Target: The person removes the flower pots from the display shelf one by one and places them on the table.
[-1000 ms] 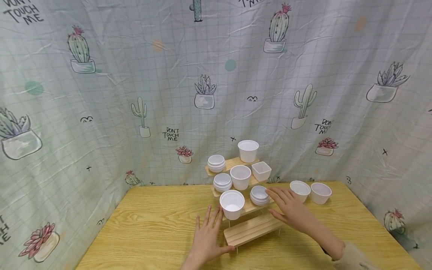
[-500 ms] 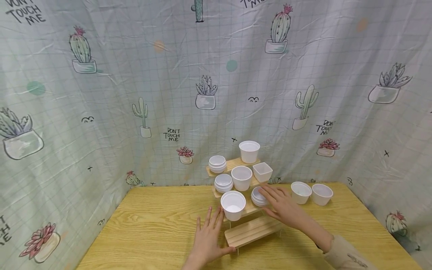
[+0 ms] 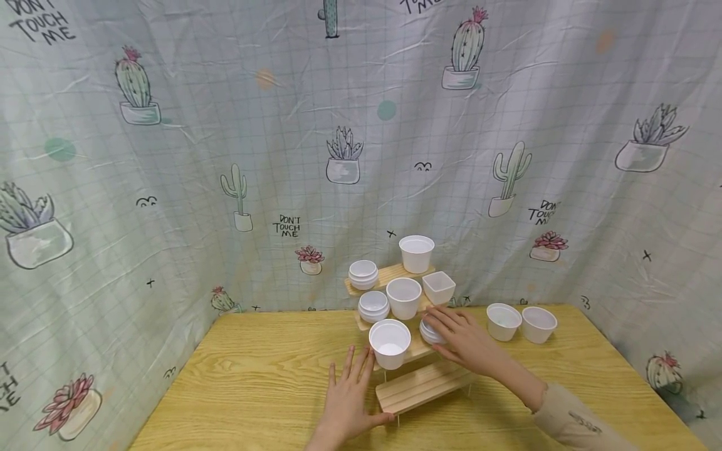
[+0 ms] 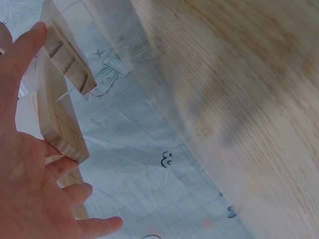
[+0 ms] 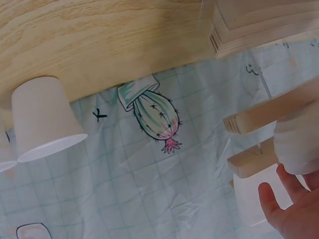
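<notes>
Holding left hand (image 3: 346, 401) out, splayed, with fingers (image 3: 346, 368) nearly straight and thumb (image 3: 379, 419) stretched sideways. Extending right forearm (image 3: 524, 383) aslant from the right, with back of right hand (image 3: 468, 341) upward, fingers pointing forward and leftward, thumb lower and apart.

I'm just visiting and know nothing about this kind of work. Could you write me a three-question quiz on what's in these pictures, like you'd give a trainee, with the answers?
1. Count: how many white cups stand directly on the table?

2. True or false: the thumb of the left hand is at one end of the bottom step of the wooden stand.

3. Multiple choice: which container is the right hand at?
A: the square pot
B: the ringed jar on the third step from the top
C: a cup on the table

Key:
1. Two, side by side.
2. True.
3. B. Its fingers reach over the jar.
</notes>
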`<state>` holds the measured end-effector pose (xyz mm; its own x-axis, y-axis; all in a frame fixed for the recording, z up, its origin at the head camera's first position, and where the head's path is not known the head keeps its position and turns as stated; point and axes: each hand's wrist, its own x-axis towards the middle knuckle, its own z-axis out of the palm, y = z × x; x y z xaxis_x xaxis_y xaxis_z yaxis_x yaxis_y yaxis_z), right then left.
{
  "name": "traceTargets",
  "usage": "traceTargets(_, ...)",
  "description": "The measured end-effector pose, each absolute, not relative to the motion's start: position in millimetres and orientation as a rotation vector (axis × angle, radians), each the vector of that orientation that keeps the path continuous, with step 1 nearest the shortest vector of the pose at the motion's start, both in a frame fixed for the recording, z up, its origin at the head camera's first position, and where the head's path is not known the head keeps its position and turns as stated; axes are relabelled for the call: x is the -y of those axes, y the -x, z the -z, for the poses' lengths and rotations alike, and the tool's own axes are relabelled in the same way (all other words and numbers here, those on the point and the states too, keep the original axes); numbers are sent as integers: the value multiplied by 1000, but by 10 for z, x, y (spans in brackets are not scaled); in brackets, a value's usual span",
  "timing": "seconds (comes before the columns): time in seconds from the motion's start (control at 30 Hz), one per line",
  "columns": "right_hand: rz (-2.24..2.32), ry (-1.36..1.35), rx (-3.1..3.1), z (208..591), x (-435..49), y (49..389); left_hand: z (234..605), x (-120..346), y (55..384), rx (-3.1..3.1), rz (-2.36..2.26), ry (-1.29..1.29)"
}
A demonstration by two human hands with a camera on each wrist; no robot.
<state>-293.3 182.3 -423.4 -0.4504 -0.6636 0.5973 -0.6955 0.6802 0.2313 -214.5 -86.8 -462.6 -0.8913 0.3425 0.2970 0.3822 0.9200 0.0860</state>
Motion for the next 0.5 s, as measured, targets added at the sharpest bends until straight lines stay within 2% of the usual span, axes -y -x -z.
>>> traceTargets(0.5,-37,-1018,2234,4297,-1805,3004,4613,858,2137,2803,194,536)
